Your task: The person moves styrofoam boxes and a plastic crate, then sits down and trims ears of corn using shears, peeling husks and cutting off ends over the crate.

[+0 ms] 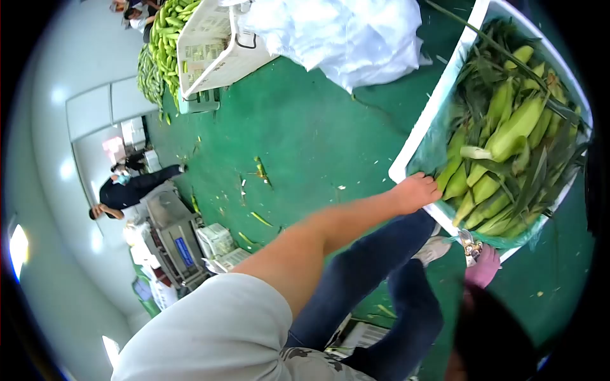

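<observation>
My bare left hand [417, 192] reaches over the near rim of a white bin. Its fingers are curled against the end of an ear of corn [454, 155] in a green husk. The bin [424, 134] is lined with thin green plastic and holds many husked ears [518, 130] and loose leaves. At the bin's lower corner is my right hand [484, 267], in a pink glove. It is closed around a small shiny metal tool [469, 246] whose kind I cannot make out. A dark, blurred shape covers my right forearm.
A white plastic sack [343, 38] lies on the green floor [305, 140]. Beside it a white crate [219, 66] leans near a heap of green corn [166, 38]. A person in dark clothes [127, 190] stands by a metal machine [175, 232]. Scraps litter the floor.
</observation>
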Motion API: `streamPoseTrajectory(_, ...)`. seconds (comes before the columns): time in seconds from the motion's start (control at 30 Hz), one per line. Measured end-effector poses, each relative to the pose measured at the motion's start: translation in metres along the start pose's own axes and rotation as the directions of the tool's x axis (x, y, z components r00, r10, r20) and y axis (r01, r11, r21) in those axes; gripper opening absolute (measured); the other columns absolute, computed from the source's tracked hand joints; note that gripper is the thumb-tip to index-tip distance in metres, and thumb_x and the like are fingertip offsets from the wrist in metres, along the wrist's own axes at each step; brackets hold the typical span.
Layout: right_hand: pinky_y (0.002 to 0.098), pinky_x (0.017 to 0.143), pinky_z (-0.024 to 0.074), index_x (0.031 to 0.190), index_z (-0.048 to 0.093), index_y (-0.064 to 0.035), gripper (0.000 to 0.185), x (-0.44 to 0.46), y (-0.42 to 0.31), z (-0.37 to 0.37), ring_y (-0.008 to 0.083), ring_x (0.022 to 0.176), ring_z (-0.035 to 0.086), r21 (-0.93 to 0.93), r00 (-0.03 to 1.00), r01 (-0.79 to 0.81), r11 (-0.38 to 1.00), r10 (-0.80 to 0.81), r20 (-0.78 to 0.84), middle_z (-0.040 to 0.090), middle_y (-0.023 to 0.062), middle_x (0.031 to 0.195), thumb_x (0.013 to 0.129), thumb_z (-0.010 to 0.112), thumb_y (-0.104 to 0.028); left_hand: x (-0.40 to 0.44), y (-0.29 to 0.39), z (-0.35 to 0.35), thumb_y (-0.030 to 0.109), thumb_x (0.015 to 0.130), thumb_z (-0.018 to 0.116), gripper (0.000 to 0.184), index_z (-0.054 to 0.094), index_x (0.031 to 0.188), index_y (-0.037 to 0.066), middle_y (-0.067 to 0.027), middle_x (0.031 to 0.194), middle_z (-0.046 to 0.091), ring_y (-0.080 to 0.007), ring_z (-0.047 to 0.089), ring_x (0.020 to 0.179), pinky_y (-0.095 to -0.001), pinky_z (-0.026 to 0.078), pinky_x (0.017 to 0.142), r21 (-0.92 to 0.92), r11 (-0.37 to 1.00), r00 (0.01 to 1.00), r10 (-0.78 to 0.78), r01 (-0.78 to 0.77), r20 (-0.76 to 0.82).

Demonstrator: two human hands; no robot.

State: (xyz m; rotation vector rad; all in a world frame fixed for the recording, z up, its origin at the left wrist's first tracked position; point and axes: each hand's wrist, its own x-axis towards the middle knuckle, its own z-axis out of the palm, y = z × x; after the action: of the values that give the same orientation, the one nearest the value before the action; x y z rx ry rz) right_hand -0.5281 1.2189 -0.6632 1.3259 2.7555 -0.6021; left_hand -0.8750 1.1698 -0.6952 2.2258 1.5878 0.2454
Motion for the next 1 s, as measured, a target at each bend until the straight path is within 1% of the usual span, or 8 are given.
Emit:
streamPoseTrajectory(0.07,0.0523,0.082,0.0443,0.107,0.055,0.0011,0.031,-0.035,0.015,0.016,0.0434,0.097,0.055,-0.002,0.963,-0.072,0.997,0.070,0.262,0.059,0.0219,0.099,0.079,0.060,-0.009,-0.012,0.008,0.002,0.016,0.076,0.058,0.020,0.052,0.095,0.013,-0.0041,0.079,0.054,-0.0217,0.058,0.079,-0.0356,0.044,0.070,0.018,1.000,0.999,0.001,0.000,-0.046)
streamPoseTrajectory(0.1,0.0523,0.082,0.0441,0.106,0.055,0.0020,0.030,-0.016,-0.022,0.001,0.0441,0.097,0.054,0.007,0.977,-0.204,0.979,0.203,0.068,0.059,0.0227,0.098,0.079,0.061,-0.010,-0.009,0.011,0.005,0.015,0.077,0.059,0.023,0.054,0.099,0.013,-0.0044,0.083,0.059,-0.0234,0.061,0.081,-0.0369,0.046,0.070,0.065,0.997,0.999,-0.040,0.039,0.017)
streamPoseTrajectory(0.23,0.0506,0.084,0.0441,0.102,0.054,0.0023,0.035,-0.004,-0.054,-0.008,0.0445,0.098,0.053,0.032,0.932,-0.353,0.935,0.355,-0.069,0.059,0.0217,0.098,0.078,0.070,-0.016,0.003,0.004,0.010,0.015,0.079,0.058,0.018,0.059,0.097,0.014,-0.0078,0.080,0.065,-0.0306,0.067,0.076,-0.0419,0.050,0.061,-0.090,0.996,0.923,0.042,-0.008,0.383)
streamPoseTrajectory(0.37,0.0508,0.085,0.0436,0.103,0.054,0.0011,0.034,0.002,-0.101,0.006,0.0436,0.099,0.052,-0.031,0.894,-0.438,0.898,0.432,-0.123,0.059,0.0196,0.101,0.079,0.070,-0.017,-0.015,-0.020,0.018,0.017,0.075,0.061,0.009,0.063,0.083,0.013,-0.0091,0.075,0.066,-0.0275,0.067,0.069,-0.0422,0.049,0.060,-0.049,0.996,0.981,0.076,-0.069,0.177)
streamPoseTrajectory(0.5,0.0500,0.084,0.0442,0.104,0.056,-0.0002,0.032,0.009,-0.163,0.012,0.0421,0.098,0.054,0.022,0.788,-0.606,0.795,0.604,-0.122,0.061,0.0192,0.100,0.080,0.069,-0.017,0.005,-0.060,-0.009,0.015,0.073,0.063,0.006,0.067,0.068,0.015,-0.0048,0.068,0.067,-0.0253,0.068,0.070,-0.0395,0.049,0.063,0.020,0.979,0.962,0.196,-0.203,0.189)
streamPoseTrajectory(0.7,0.0504,0.079,0.0456,0.100,0.058,-0.0011,0.028,0.050,-0.305,0.018,0.0418,0.092,0.057,0.170,0.605,-0.748,0.642,0.764,-0.224,0.063,0.0192,0.093,0.081,0.070,-0.017,0.013,-0.139,-0.098,0.015,0.073,0.064,0.008,0.071,0.073,0.020,-0.0027,0.074,0.070,-0.0248,0.069,0.077,-0.0379,0.048,0.067,0.043,0.887,0.814,0.401,-0.460,0.421)
streamPoseTrajectory(0.8,0.0500,0.081,0.0467,0.100,0.058,-0.0026,0.026,0.068,-0.348,0.002,0.0419,0.093,0.057,0.129,0.587,-0.772,0.622,0.776,-0.230,0.063,0.0189,0.095,0.081,0.070,-0.017,-0.006,-0.163,-0.134,0.015,0.073,0.063,0.006,0.068,0.073,0.019,-0.0026,0.069,0.066,-0.0254,0.067,0.074,-0.0380,0.048,0.069,0.046,0.870,0.824,0.447,-0.491,0.346)
streamPoseTrajectory(1.0,0.0519,0.078,0.0463,0.100,0.059,-0.0024,0.026,0.064,-0.307,-0.020,0.0442,0.090,0.056,0.155,0.527,-0.826,0.542,0.840,-0.128,0.062,0.0220,0.094,0.082,0.068,-0.018,0.015,-0.139,-0.130,0.012,0.074,0.061,0.010,0.066,0.082,0.015,-0.0056,0.079,0.067,-0.0267,0.066,0.080,-0.0397,0.049,0.072,-0.054,0.894,0.815,0.429,-0.444,0.390)
